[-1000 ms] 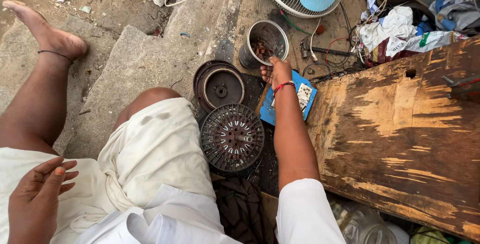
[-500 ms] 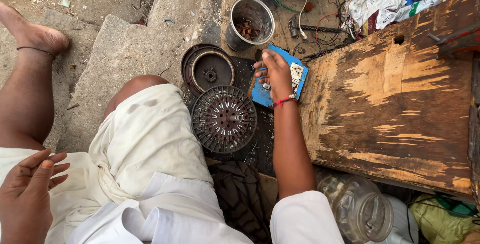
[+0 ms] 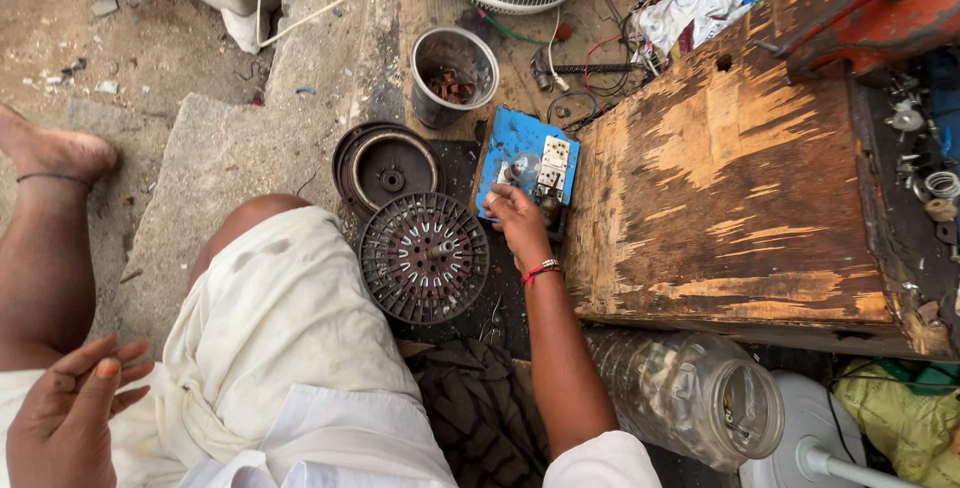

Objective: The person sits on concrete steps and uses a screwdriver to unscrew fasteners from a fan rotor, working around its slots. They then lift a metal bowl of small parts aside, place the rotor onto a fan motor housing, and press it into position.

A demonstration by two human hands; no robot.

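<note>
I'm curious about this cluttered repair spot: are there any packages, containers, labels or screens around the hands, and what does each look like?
Blue board: flat blue rectangle with a white switch plate, at the right hand.
Metal cup: round, grey, rusty bits inside, beyond the board.
Clear plastic jar: on its side beside the right forearm, small parts inside.
Left hand: open, above the lap, holding nothing.
No screens or readable labels.

A flat blue box (image 3: 520, 153) lies on the ground between a metal tin (image 3: 455, 73) and a worn wooden block (image 3: 740, 188), a white switch plate (image 3: 553, 165) on top. No labels, signs or screens show.
</note>
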